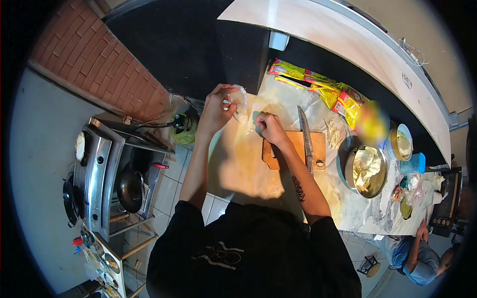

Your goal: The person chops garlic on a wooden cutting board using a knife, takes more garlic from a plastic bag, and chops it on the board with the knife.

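Note:
My left hand (217, 110), fingers closed, grips a small clear plastic bag (240, 105) with something pale inside, over the counter's left end. To its right, my right hand (271, 128) is closed, fingertips curled together; whatever it may hold is hidden. Below my right wrist lies a wooden cutting board (292, 144). A large knife (307, 136) rests across the board, blade pointing away from me. A small pale piece (319, 163) sits at the board's near right corner. Shredded pale leaves (333, 134) lie beside the board.
A metal bowl (381, 185) holds cabbage leaves. Behind it are yellow packets (325, 92), a tub (405, 134) and a blue-lidded container (417, 162). At left stands a stove (102, 164) with a wok (130, 191) below. Another person (422, 260) is at the far right.

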The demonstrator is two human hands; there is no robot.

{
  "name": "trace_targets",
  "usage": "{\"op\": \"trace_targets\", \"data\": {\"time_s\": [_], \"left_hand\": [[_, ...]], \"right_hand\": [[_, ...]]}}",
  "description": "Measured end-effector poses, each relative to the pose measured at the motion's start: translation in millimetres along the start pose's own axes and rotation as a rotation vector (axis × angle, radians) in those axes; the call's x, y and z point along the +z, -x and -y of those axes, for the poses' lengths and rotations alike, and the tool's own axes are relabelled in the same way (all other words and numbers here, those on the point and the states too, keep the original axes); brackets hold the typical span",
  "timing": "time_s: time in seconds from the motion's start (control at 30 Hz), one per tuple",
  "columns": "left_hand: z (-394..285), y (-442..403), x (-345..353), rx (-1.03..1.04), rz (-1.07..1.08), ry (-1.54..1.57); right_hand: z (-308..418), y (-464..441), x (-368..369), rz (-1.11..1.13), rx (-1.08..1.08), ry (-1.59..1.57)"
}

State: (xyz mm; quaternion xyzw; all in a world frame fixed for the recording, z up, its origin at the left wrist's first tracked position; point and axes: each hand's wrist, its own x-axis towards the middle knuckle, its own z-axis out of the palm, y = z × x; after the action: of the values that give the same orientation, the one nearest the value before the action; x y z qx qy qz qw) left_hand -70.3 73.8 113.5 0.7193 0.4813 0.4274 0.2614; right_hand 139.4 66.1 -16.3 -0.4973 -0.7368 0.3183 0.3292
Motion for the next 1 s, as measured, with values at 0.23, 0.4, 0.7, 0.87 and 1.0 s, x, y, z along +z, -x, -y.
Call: {"op": "trace_targets", "data": {"time_s": [0.23,0.4,0.7,0.87,1.0], "left_hand": [[6,1,2,-0.009,0.021,0.007],[5,1,2,0.007,0.041,0.013],[5,0,4,0.038,0.019,-0.015],[10,-1,3,0.024,0.034,0.012],[10,-2,5,0.066,0.038,-0.002]], "right_hand": [[14,7,27,0.055,0.021,0.027],[19,11,23,0.081,-0.114,0.262],[17,10,33,0.110,-0.177,0.119],[32,16,33,0.117,-0.073,0.215],[25,15,36,0.082,-0.123,0.246]]}}
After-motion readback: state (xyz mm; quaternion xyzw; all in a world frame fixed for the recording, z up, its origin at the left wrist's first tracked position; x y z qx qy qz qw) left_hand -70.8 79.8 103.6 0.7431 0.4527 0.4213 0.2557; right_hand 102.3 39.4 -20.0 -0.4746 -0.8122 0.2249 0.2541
